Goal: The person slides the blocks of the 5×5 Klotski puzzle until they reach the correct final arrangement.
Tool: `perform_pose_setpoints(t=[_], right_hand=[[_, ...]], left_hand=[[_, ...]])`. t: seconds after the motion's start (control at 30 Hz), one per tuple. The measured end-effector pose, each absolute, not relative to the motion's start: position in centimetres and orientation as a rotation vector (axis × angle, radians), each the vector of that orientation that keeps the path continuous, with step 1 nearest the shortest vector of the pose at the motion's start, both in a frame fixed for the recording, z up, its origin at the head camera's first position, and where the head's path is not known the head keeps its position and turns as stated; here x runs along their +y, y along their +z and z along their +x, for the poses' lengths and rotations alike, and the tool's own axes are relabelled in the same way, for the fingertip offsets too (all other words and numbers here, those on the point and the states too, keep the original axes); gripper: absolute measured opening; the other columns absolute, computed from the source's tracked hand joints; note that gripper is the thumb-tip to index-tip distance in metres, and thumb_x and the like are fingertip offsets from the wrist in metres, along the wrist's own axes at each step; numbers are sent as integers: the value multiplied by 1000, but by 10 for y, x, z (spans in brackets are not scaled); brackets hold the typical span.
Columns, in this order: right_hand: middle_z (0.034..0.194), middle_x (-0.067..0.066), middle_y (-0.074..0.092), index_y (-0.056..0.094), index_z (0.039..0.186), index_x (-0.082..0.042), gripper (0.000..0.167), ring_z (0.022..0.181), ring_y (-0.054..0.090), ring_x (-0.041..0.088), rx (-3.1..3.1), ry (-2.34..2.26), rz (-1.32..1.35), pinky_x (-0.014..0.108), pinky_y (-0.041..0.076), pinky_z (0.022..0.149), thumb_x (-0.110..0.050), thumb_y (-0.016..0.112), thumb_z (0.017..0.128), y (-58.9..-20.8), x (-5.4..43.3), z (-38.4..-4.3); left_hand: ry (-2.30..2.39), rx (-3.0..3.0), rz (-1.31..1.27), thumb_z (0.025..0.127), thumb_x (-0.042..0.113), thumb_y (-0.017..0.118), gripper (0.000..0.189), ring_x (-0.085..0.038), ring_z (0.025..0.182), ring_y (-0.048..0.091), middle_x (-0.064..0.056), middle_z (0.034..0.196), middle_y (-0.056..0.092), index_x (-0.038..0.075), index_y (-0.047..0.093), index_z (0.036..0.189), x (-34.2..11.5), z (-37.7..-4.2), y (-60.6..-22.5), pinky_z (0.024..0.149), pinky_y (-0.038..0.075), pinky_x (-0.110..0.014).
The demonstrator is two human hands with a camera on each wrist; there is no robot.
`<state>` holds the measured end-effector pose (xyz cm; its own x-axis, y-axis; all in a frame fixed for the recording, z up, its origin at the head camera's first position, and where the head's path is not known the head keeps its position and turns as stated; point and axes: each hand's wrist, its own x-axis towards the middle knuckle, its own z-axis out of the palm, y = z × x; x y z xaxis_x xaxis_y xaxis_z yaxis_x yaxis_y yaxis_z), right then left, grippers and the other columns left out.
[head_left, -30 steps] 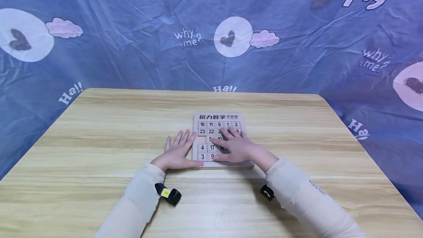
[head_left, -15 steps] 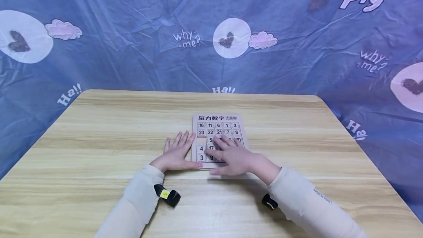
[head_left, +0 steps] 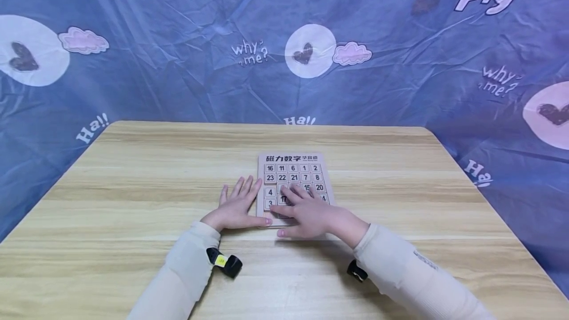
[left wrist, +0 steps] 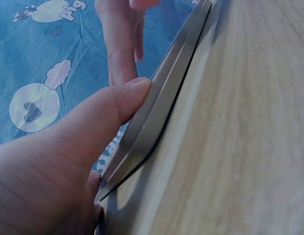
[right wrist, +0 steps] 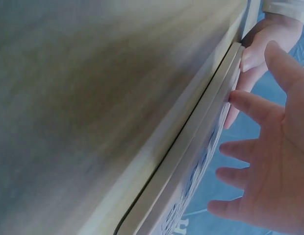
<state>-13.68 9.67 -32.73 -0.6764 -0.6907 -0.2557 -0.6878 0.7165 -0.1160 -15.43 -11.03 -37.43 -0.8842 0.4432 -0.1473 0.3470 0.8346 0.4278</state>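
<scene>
A pale number sliding puzzle (head_left: 291, 158) lies flat on the table, with rows of square numbered tiles. My left hand (head_left: 235, 210) is spread at its left side, fingers straight along the edge. The left thumb (left wrist: 135, 93) presses on the near left corner. Over the lower part of the board is my right hand (head_left: 308, 214), its fingers spread and hiding several tiles. The right index fingertip (right wrist: 235, 96) touches the board at the tile numbered 3 (head_left: 270, 203). Directly above that sits the tile numbered 4 (head_left: 270, 192); the bare slot is at the bottom left.
The wood-grain table (head_left: 133, 186) stretches out on all sides of the puzzle. Behind it hangs a blue printed cloth (head_left: 191, 63). A black wrist camera (head_left: 231, 265) is strapped under the left sleeve, another (head_left: 357, 270) under the right one.
Tiles 4 and 3 have slid up the left column, so the bare slot moved from the third row to the bottom. My right hand shifted down and left; the left hand stayed put.
</scene>
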Motion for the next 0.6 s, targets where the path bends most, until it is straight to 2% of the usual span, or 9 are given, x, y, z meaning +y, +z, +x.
perform_pose_setpoints(t=[0.37, 0.5, 0.6], right_hand=[[141, 15, 10, 33, 134, -27, 64, 126, 6, 37, 2638, -71, -1042, 61, 10, 92, -61, 39, 80, -326, 99, -142], [141, 15, 9, 32, 135, -25, 67, 126, 5, 37, 2667, -122, -1041, 59, 9, 93, -63, 35, 80, -322, 113, -139], [141, 17, 11, 37, 133, -22, 66, 125, 6, 38, 2686, -164, -1041, 59, 8, 93, -62, 36, 80, -316, 130, -136]], left_hand=[[617, 2771, 618, 67, 66, 53, 102, -29, 127, -8, -14, 142, -1, 12, 6, 140, -109, -151, -377, 93, -11, -54], [617, 2768, 624, 66, 65, 54, 102, -29, 127, -8, -13, 142, -2, 13, 6, 140, -109, -151, -378, 93, -11, -54], [618, 2775, 620, 66, 65, 55, 103, -29, 127, -9, -13, 142, -2, 13, 6, 140, -110, -152, -377, 94, -12, -54]])
